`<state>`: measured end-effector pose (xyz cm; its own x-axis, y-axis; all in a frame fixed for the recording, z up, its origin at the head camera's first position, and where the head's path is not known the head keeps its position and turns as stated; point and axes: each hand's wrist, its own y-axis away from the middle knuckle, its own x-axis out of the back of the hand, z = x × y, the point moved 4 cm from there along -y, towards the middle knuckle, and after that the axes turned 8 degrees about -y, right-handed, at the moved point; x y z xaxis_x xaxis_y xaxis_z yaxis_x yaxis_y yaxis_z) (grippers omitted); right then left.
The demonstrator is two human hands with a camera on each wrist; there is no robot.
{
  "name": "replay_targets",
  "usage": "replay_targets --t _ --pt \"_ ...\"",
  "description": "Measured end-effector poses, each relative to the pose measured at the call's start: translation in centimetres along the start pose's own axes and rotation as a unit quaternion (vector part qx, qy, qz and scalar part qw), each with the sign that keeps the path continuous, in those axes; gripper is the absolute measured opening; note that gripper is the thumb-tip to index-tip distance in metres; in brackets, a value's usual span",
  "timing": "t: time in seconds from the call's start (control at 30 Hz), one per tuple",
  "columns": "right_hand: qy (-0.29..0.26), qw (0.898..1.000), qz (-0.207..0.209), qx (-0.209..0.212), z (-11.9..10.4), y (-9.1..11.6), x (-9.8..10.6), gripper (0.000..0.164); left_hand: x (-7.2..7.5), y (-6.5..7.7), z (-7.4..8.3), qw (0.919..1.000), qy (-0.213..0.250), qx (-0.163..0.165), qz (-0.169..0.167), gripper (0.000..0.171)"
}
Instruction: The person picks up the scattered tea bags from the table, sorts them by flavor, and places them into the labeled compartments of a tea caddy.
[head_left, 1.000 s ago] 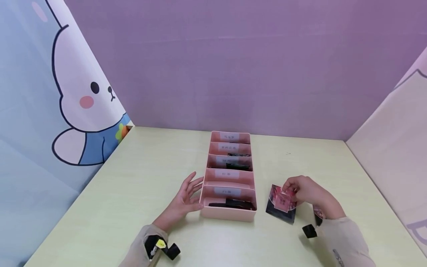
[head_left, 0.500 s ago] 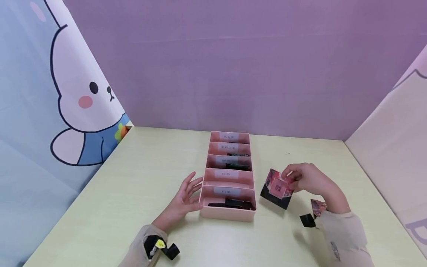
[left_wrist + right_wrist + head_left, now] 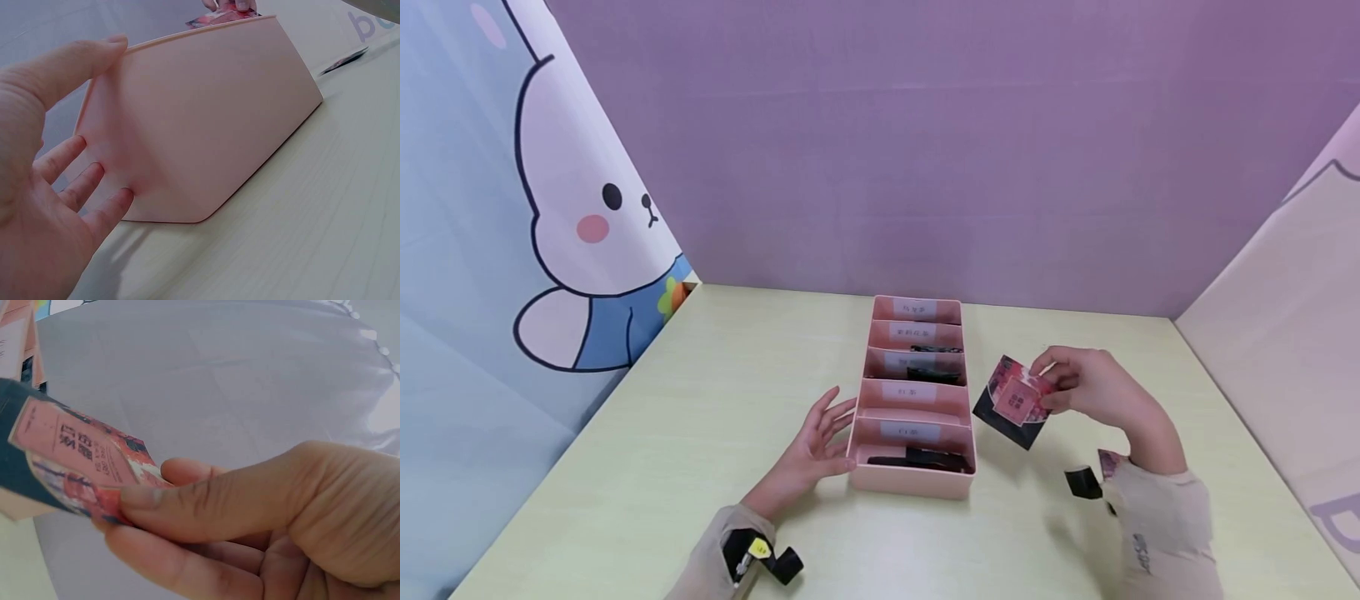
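My right hand (image 3: 1097, 390) pinches a tea bag sachet (image 3: 1015, 403) by one corner, thumb on top and fingers beneath. The sachet is red and black with a pink label, tilted, and held just right of the pink divided box (image 3: 913, 482). Up close in the right wrist view, the label (image 3: 69, 440) carries printed characters. My left hand (image 3: 812, 450) rests at the box's near left corner. Its thumb touches the rim and its loosely extended fingers lie along the side wall (image 3: 187, 119), as the left wrist view shows.
Labelled compartments run from front to back in the box. Dark sachets (image 3: 936, 457) lie in the front one, a green-black sachet (image 3: 934, 374) in the middle one. Another red sachet (image 3: 1109, 463) lies on the table, partly hidden by my right sleeve. A purple backdrop (image 3: 925, 167) stands behind.
My right hand has lifted the sachet off the table and carried it up and left toward the box. My left hand has stayed at the box corner.
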<state>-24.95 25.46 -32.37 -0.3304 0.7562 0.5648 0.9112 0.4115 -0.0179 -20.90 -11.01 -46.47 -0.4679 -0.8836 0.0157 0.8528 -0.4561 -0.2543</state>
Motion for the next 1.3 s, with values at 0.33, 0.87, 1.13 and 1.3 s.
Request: replay_targets --t 0.33,0.87,1.13,1.3 --pt "0.036 0.997 0.063 0.025 -2.0 -0.5 0.0 0.031 -0.1 0.1 0.3 1.0000 -0.005 0.006 0.001 0.105" --pt "0.021 0.981 0.103 0.161 -3.7 -2.1 -3.2 0.033 -0.1 0.3 0.6 0.9998 -0.011 0.014 0.005 0.106" --pt "0.012 0.976 0.110 0.190 -3.9 -2.7 -4.2 0.035 0.0 0.4 0.4 1.0000 0.002 0.001 0.004 0.104" --pt "0.031 0.970 0.129 0.205 -3.9 -2.9 -4.2 0.036 -0.1 0.3 0.5 1.0000 0.002 0.002 0.002 0.103"
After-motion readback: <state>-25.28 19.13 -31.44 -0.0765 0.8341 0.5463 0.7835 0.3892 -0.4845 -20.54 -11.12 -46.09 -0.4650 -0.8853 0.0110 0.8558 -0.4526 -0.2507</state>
